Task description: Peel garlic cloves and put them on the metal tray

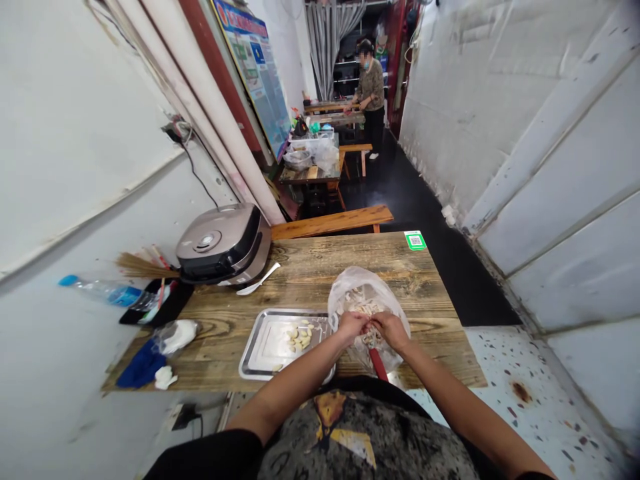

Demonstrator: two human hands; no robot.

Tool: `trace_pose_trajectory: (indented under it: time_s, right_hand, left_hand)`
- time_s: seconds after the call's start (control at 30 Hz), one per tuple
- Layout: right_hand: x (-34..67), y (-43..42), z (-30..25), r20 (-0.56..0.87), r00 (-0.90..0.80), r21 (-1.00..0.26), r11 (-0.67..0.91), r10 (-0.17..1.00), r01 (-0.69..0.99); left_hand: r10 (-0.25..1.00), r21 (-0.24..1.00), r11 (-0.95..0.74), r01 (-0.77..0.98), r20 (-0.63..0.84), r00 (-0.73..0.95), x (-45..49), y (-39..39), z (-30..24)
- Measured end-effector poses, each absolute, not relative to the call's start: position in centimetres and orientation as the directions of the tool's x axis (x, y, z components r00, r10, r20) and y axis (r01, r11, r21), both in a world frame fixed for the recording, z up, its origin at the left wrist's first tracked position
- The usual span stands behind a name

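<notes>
Fingertips meet as my left hand (354, 325) and my right hand (391, 329) pinch together over a thin clear plastic bag (347, 280). Whatever they hold is too small and too covered by the fingers to make out. Below them, the bag contains pale, papery pieces (367, 303) that look like garlic skins and cloves. A red handle (378, 365) sticks out at the bag's near side; its other end is hidden. Left of the bag lies a shallow metal tray (257, 340) with several pale peeled garlic cloves (300, 339) on it, partly behind my left forearm.
A large electric cooker (220, 240) and a white spoon-like utensil (259, 280) are at the back left. A water bottle (107, 291), blue cloth (143, 365) and crumpled tissue (165, 377) lie left. Beyond are a wooden bench (335, 221) and a person (371, 93) at a farther table.
</notes>
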State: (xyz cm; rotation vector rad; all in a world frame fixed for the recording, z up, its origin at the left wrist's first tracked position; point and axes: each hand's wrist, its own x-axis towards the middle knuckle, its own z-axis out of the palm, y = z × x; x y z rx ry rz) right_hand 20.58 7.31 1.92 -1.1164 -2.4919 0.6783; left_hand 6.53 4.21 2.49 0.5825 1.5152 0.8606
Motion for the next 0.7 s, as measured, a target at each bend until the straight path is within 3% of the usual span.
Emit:
trace_pose_trajectory:
  time_s: [0.33,0.43,0.57,0.7]
  right_hand:
    - [20.3,7.3,2.2,0.0,-0.586,-0.413,0.534,0.81,0.738]
    - [19.9,7.0,1.8,0.063,-0.536,-0.489,0.494,0.842,0.719]
    - [19.8,7.6,1.8,0.15,-0.424,-0.7,0.398,0.893,0.592]
    - [20.8,9.0,2.1,0.084,-0.286,-0.868,0.211,0.955,0.45]
  left_hand:
    - [0.869,0.828,0.483,0.284,-0.413,-0.271,7.4,5.0,2.4]
    - [0.883,0.793,0.463,0.396,-0.374,-0.284,7.6,5.0,2.6]
    - [0.887,0.757,0.457,0.467,-0.353,-0.296,7.4,5.0,3.0]
    - [0.895,0.764,0.44,0.471,-0.328,-0.303,5.9,5.9,3.6]
